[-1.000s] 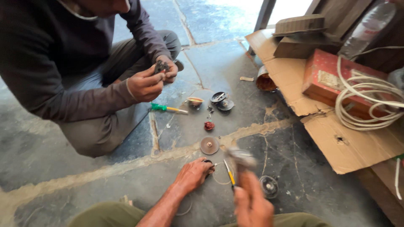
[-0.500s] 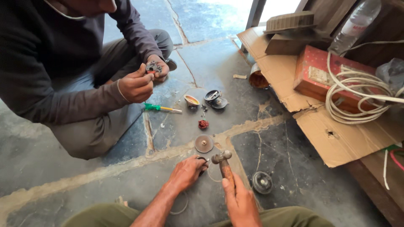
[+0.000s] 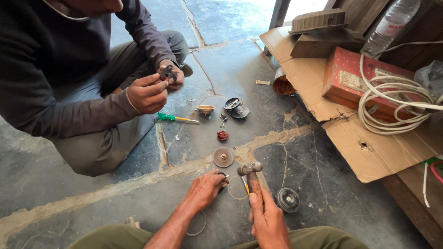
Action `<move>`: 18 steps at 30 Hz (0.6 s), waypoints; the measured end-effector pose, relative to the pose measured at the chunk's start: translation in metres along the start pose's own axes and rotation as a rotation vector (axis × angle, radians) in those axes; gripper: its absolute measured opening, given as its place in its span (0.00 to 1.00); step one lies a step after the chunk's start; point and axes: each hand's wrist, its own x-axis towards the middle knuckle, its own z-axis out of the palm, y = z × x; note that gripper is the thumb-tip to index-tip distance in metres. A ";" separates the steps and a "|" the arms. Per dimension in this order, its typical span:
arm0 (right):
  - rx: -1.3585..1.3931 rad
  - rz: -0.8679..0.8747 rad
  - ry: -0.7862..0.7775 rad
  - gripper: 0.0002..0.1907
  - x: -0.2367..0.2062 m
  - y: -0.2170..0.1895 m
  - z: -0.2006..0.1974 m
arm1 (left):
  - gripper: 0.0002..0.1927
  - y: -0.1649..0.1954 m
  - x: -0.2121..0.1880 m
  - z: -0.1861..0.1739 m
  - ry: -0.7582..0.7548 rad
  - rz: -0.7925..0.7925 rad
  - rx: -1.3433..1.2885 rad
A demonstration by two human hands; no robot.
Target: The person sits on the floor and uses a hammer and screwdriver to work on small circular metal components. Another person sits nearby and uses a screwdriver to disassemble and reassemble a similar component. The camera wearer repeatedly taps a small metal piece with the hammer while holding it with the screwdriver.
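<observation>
Two people at work on a stone floor among small metal parts.
The right hand point(image 3: 267, 221) grips a hammer point(image 3: 251, 177) by its handle, head up, near a flat disc point(image 3: 223, 157). The left hand point(image 3: 205, 189) presses closed fingers on a small dark part point(image 3: 223, 175) on the floor point(image 3: 323, 152). A round part point(image 3: 288, 199) lies just right; opposite, a seated person point(image 3: 69, 87) holds a dark piece point(image 3: 168, 73) in both hands.
</observation>
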 end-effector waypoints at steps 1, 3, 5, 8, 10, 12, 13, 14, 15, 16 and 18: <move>-0.001 -0.031 0.019 0.26 -0.002 0.000 0.001 | 0.09 -0.001 0.000 0.001 0.005 0.005 0.008; 0.001 -0.090 0.061 0.28 -0.008 0.001 0.003 | 0.09 -0.002 0.000 0.001 -0.003 0.004 0.005; 0.008 -0.147 0.106 0.30 -0.012 0.004 0.006 | 0.09 -0.005 0.001 0.003 -0.009 0.012 0.015; -0.278 -0.437 0.194 0.26 -0.006 0.010 0.013 | 0.09 -0.008 0.002 0.007 -0.009 0.047 0.049; -0.331 -0.256 0.069 0.26 0.002 0.013 0.018 | 0.08 -0.010 0.002 0.008 0.009 0.080 0.067; -0.342 -0.216 0.050 0.26 0.007 0.015 0.020 | 0.08 -0.012 0.003 0.010 0.007 0.072 0.065; -0.332 -0.271 0.088 0.26 0.006 0.017 0.019 | 0.08 -0.012 0.004 0.010 0.012 0.064 0.061; -0.322 -0.326 0.119 0.25 0.005 0.018 0.018 | 0.08 -0.013 0.004 0.010 0.011 0.065 0.053; -0.242 -0.255 0.134 0.27 0.001 0.019 0.016 | 0.09 -0.013 0.004 0.011 0.006 0.064 0.045; -0.160 -0.184 0.150 0.28 -0.004 0.021 0.012 | 0.09 -0.014 0.004 0.011 0.001 0.064 0.039; 0.066 -0.220 0.234 0.29 -0.014 0.025 0.006 | 0.09 -0.016 0.004 0.012 -0.003 0.063 0.032</move>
